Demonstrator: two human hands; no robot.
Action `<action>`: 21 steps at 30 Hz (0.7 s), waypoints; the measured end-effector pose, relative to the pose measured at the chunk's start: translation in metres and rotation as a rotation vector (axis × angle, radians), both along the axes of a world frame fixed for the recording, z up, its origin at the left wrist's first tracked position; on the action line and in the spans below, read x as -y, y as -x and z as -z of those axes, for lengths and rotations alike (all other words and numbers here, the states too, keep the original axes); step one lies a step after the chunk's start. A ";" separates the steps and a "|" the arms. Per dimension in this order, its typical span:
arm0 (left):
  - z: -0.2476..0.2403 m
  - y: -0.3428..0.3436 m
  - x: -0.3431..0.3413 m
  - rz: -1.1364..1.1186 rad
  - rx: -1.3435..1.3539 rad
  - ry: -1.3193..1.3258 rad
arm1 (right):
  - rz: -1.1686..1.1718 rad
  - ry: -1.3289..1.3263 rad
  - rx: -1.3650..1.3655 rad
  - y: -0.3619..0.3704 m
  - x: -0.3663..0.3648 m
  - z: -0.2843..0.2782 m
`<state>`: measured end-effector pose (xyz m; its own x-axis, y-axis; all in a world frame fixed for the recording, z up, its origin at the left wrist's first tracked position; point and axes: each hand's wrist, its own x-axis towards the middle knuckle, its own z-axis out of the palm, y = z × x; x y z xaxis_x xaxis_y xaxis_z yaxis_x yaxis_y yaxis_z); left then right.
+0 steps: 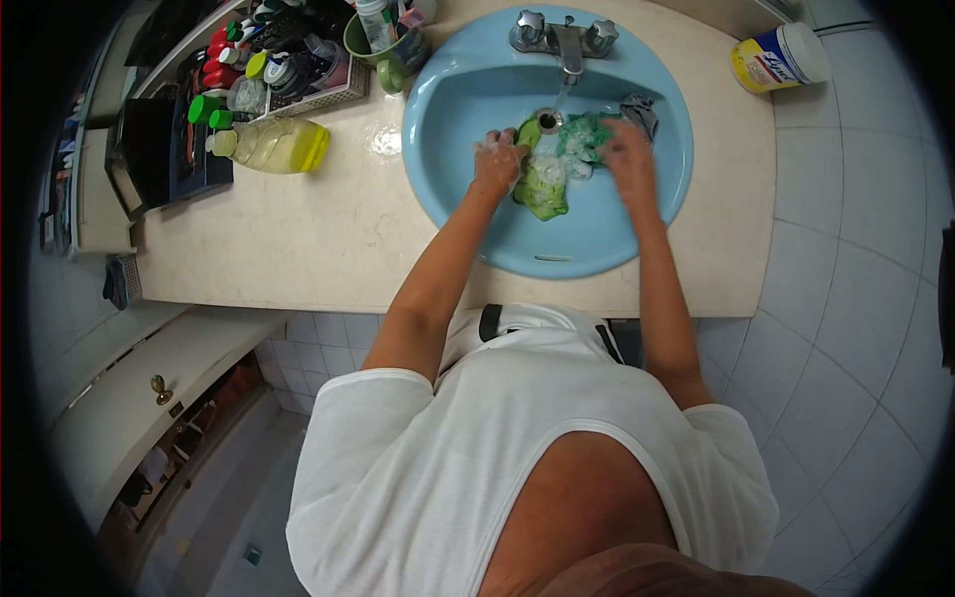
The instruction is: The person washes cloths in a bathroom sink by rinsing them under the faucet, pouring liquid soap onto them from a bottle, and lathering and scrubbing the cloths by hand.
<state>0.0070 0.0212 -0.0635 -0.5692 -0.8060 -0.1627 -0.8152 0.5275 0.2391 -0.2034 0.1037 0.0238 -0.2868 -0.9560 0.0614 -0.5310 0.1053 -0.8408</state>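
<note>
Inside the blue sink (pixel 547 261), a soapy lime-green cloth (pixel 544 191) lies to the left of a teal cloth (pixel 580 137), with white suds (pixel 569 165) between and over them. My left hand (pixel 499 162), covered in lather, has its fingers curled on the left edge of the lime-green cloth. At the teal cloth's right side is my right hand (pixel 629 157), smeared by motion, so its grip is unclear. Behind that hand a grey cloth (pixel 640 116) rests against the sink's right wall. Water runs from the chrome faucet (pixel 568 52) toward the drain (pixel 547 120).
On the left of the beige counter (pixel 298 239) lies a bottle of yellow liquid (pixel 274 145), beside a basket (pixel 323 97) crowded with bottles. A green mug (pixel 393 65) stands near the sink. A white-lidded tub (pixel 781 58) sits at the right back corner.
</note>
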 end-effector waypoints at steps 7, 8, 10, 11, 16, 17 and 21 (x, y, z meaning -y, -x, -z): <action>-0.071 0.005 0.014 -0.019 -0.520 -0.536 | -0.129 -0.278 0.214 -0.053 -0.004 0.056; -0.087 0.006 0.015 -0.146 -0.617 -0.822 | -0.101 -0.351 0.374 -0.046 0.000 0.062; -0.055 -0.003 0.009 -0.406 -1.013 -0.912 | -0.014 -0.408 0.623 -0.045 0.005 0.062; -0.051 0.000 0.007 -0.657 -1.408 -0.993 | -0.013 -0.408 0.622 -0.047 0.007 0.057; -0.036 0.052 -0.020 -1.374 -1.477 -1.353 | 0.274 0.154 0.678 -0.099 0.024 0.019; 0.013 0.047 -0.024 -1.014 -1.561 -1.217 | 0.162 0.193 0.266 -0.122 0.025 0.004; 0.032 0.067 -0.037 -0.456 -1.721 -1.043 | 0.246 0.287 -0.209 -0.105 0.034 0.038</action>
<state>-0.0596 0.0578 -0.0953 -0.4352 -0.8805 -0.1878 0.5182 -0.4156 0.7475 -0.0984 0.0695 -0.0140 -0.4570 -0.7966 0.3957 -0.6811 0.0273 -0.7317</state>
